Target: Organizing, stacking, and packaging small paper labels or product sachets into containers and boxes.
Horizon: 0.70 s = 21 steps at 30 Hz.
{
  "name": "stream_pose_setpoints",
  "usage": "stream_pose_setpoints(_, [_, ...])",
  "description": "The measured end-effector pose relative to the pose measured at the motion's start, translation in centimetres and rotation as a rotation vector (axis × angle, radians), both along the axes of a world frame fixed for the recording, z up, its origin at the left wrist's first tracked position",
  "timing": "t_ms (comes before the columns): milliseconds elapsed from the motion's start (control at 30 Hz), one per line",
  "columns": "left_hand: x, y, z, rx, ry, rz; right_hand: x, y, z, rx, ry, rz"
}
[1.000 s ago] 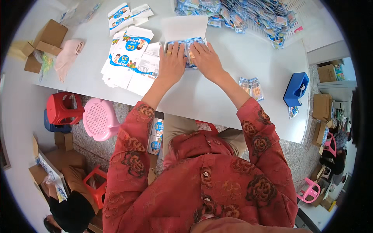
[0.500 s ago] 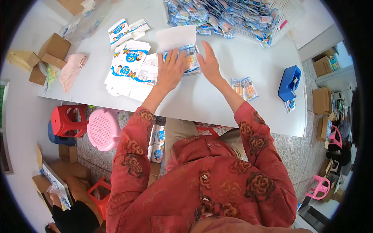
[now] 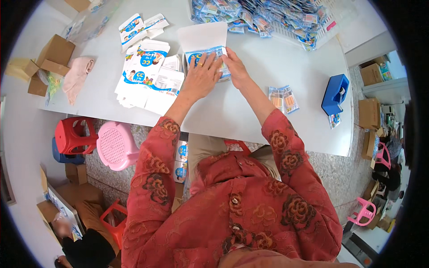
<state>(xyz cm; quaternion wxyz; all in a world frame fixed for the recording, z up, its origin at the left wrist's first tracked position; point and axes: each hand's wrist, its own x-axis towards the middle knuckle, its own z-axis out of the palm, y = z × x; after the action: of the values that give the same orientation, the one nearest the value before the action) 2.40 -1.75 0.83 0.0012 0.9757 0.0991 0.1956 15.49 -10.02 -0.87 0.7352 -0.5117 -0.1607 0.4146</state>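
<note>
Several blue-striped plastic packets (image 3: 206, 51) lay inside a white cardboard box (image 3: 203, 35), lid raised on its far side, on a smooth white table (image 3: 223, 114). The left hand (image 3: 202, 77) lay over them, fingers slightly spread. The right hand (image 3: 236, 68) was at the box's right wall, fingers fairly close together; whether they gripped it, I could not tell. Farther right, 2 clear-and-blue sachets (image 3: 283, 99) lay near a blue plastic tape dispenser (image 3: 333, 95).

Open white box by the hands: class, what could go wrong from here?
The left hand, spread over the packets inside, might crush them. The right hand, at the right side of the box, might bend it. The left forearm, close by the flat cartons, could nudge them.
</note>
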Motion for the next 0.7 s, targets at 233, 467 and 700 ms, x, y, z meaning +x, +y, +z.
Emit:
stream_pose_setpoints(233, [-0.1, 0.3, -0.6, -0.222, -0.078, 0.008, -1.7, 0.5, -0.5, -0.18, -0.215, -0.095])
stream_pose_setpoints(467, [-0.1, 0.2, -0.4, -0.074, -0.088, -0.002, -0.9, 1.2, -1.0, -0.185, -0.308, -0.054])
stream_pose_setpoints(700, [0.5, -0.2, -0.4, -0.091, 0.001, -0.025, -1.1, 1.0, -2.2, -0.173, -1.04, -0.347])
